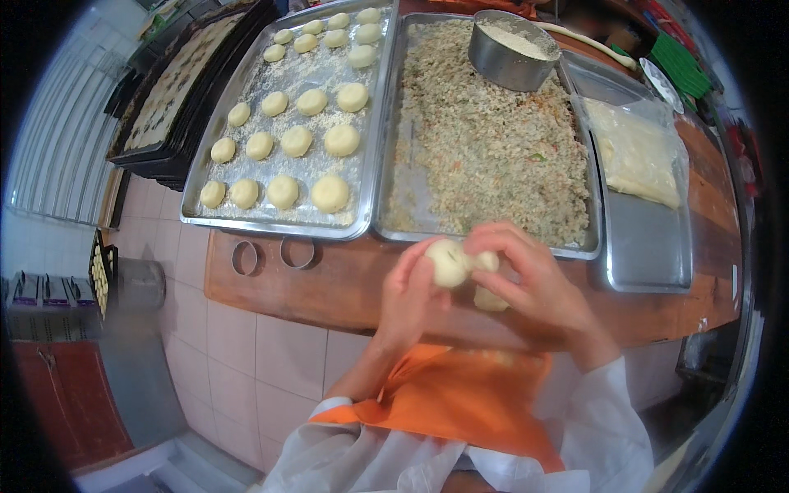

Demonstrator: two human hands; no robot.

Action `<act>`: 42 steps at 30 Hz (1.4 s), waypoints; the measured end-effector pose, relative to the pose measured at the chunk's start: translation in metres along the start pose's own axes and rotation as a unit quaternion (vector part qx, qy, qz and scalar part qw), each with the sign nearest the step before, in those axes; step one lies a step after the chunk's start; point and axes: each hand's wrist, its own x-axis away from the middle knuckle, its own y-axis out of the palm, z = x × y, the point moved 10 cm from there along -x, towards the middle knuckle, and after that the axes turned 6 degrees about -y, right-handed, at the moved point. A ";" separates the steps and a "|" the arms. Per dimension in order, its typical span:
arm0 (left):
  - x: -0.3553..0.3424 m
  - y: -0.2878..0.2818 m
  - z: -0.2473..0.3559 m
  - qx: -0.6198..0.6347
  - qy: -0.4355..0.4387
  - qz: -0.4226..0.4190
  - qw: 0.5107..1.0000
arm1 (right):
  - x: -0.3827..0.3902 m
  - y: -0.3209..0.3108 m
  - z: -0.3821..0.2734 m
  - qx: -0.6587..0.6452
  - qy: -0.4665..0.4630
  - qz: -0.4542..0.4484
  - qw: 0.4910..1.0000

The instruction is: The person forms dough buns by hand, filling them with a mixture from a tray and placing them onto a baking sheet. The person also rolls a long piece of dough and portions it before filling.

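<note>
Nearside of the filling tray (413, 193), my left hand (407, 294) cupped the dough ball (448, 263), right hand (532, 278) pinched its knob (486, 261); overpulling, I judged, could tear it!

No readable words, numbers or signs, a small white patch (734, 281) like a label at the right edge of the table (708, 168), nothing legible on it, purple patches (57, 301) on the unit (49, 322) at far left, too small to read.
</note>
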 end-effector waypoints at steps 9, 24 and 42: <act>0.006 0.015 0.011 -0.068 0.085 -0.001 0.994 | 0.010 0.002 -0.014 0.088 -0.074 0.029 0.993; 0.025 -0.049 0.040 -0.465 0.308 0.168 0.813 | 0.061 -0.055 0.020 -0.163 0.057 0.360 0.917; 0.029 -0.067 -0.016 -0.756 0.219 0.064 0.614 | 0.084 -0.001 0.101 -0.310 0.218 0.250 0.891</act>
